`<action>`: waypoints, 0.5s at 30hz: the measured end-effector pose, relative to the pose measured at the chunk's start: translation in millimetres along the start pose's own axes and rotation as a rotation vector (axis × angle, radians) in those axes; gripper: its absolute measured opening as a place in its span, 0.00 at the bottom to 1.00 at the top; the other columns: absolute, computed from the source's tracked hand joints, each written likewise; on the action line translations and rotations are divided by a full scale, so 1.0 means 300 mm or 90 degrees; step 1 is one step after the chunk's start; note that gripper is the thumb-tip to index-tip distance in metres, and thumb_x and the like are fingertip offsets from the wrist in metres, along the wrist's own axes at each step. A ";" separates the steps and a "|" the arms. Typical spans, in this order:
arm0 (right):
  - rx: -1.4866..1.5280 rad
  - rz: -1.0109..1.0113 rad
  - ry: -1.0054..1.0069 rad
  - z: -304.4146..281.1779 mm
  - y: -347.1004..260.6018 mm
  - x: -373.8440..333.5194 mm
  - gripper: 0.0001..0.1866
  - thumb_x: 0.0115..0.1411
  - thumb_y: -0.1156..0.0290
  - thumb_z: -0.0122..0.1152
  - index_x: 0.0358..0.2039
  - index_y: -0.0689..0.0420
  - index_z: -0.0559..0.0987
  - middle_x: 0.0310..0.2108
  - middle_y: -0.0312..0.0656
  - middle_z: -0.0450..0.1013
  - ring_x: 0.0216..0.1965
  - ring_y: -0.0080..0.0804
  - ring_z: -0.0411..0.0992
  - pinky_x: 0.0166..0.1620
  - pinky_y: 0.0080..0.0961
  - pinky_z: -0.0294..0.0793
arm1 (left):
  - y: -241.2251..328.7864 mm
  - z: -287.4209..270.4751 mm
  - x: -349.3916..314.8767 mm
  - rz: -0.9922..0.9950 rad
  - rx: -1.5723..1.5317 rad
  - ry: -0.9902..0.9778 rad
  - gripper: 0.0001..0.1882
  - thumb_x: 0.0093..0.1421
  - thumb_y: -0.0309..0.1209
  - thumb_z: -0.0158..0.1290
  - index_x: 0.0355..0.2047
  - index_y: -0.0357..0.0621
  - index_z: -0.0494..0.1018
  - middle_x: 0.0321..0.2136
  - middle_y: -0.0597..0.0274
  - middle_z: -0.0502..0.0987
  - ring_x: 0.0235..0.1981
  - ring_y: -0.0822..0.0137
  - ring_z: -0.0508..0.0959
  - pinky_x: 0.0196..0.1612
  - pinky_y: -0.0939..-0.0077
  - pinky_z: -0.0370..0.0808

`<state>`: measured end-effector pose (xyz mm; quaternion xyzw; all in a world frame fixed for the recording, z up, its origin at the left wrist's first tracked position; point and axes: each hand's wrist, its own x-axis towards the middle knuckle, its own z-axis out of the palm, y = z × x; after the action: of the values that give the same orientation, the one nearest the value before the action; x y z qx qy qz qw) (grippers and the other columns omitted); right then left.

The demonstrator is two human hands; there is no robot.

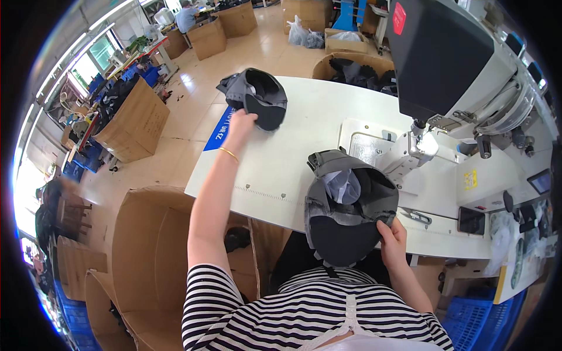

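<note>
My left hand (242, 125) is stretched out to the far left corner of the white sewing table. Its fingers are closed on the brim edge of a dark grey cap (270, 114), whose open inside shows. Close to my body, my right hand (394, 238) pinches the right edge of a second grey cap (342, 238). This cap is tilted with its hollow upward and its black brim toward me, over the table's front edge. A pale, crumpled lining piece (342, 187) shows inside it. Right of this cap stands the industrial sewing machine (404, 155).
A black machine housing (442, 58) overhangs the table's right side. Small snips (415, 216) and a phone (471, 221) lie near the front right. Cardboard boxes stand left of me (155, 257) and behind the table (325, 69), the latter holding dark pieces. A person (187, 19) sits far back.
</note>
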<state>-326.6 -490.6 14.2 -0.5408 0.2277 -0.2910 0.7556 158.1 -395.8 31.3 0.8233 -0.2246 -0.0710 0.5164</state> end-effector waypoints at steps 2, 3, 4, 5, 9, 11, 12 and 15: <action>-0.001 -0.015 0.003 -0.004 0.000 -0.002 0.13 0.64 0.74 0.50 0.47 0.66 0.71 0.42 0.39 0.74 0.43 0.21 0.70 0.48 0.20 0.67 | -0.041 -0.029 0.058 0.053 -0.069 -0.004 0.10 0.57 0.29 0.51 0.35 0.34 0.75 0.30 0.66 0.77 0.31 0.70 0.74 0.38 0.75 0.70; -0.004 -0.033 -0.001 -0.002 -0.001 0.002 0.13 0.64 0.74 0.50 0.47 0.66 0.71 0.42 0.38 0.74 0.43 0.21 0.69 0.48 0.20 0.66 | -0.046 -0.035 0.061 0.052 -0.068 -0.010 0.10 0.57 0.29 0.51 0.35 0.34 0.75 0.30 0.66 0.77 0.31 0.70 0.74 0.38 0.75 0.70; -0.003 -0.031 0.008 0.004 -0.005 0.009 0.13 0.64 0.74 0.50 0.47 0.66 0.71 0.42 0.38 0.74 0.43 0.21 0.69 0.48 0.20 0.66 | -0.018 -0.040 0.049 0.011 -0.137 -0.034 0.11 0.57 0.29 0.52 0.38 0.34 0.74 0.32 0.63 0.78 0.34 0.70 0.75 0.39 0.74 0.71; -0.013 -0.044 0.014 0.020 -0.019 0.013 0.12 0.65 0.73 0.50 0.46 0.66 0.71 0.41 0.37 0.73 0.42 0.20 0.69 0.47 0.19 0.66 | -0.009 -0.058 0.043 -0.030 -0.204 -0.050 0.13 0.58 0.29 0.52 0.40 0.33 0.74 0.34 0.59 0.78 0.36 0.69 0.76 0.40 0.74 0.72; -0.062 -0.080 -0.021 0.041 -0.050 0.037 0.10 0.66 0.72 0.49 0.43 0.65 0.72 0.34 0.32 0.71 0.35 0.15 0.65 0.41 0.14 0.64 | -0.009 -0.076 0.025 -0.006 -0.047 -0.050 0.12 0.59 0.30 0.51 0.40 0.33 0.73 0.34 0.60 0.78 0.36 0.73 0.76 0.40 0.78 0.72; -0.075 -0.068 -0.033 0.022 -0.045 0.045 0.11 0.65 0.73 0.48 0.45 0.65 0.72 0.36 0.33 0.71 0.37 0.15 0.66 0.42 0.14 0.64 | 0.045 -0.039 -0.041 0.028 -0.106 -0.054 0.12 0.61 0.30 0.50 0.42 0.35 0.72 0.36 0.63 0.78 0.35 0.74 0.76 0.41 0.77 0.73; -0.088 -0.062 -0.054 0.016 -0.043 0.047 0.12 0.65 0.74 0.47 0.46 0.66 0.72 0.38 0.34 0.71 0.38 0.16 0.66 0.43 0.14 0.65 | 0.026 -0.043 -0.056 0.025 -0.102 -0.059 0.12 0.61 0.30 0.50 0.42 0.35 0.72 0.36 0.63 0.78 0.35 0.74 0.76 0.41 0.77 0.73; -0.105 -0.061 -0.051 0.011 -0.063 0.055 0.10 0.66 0.74 0.46 0.43 0.65 0.72 0.34 0.32 0.71 0.34 0.14 0.65 0.39 0.12 0.65 | -0.037 -0.071 -0.148 0.025 -0.063 -0.051 0.14 0.63 0.32 0.48 0.43 0.35 0.71 0.37 0.59 0.77 0.35 0.71 0.78 0.41 0.78 0.74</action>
<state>-316.2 -504.3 32.6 -0.6227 0.1946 -0.2852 0.7022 129.3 -354.6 26.0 0.7887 -0.2574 -0.1045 0.5484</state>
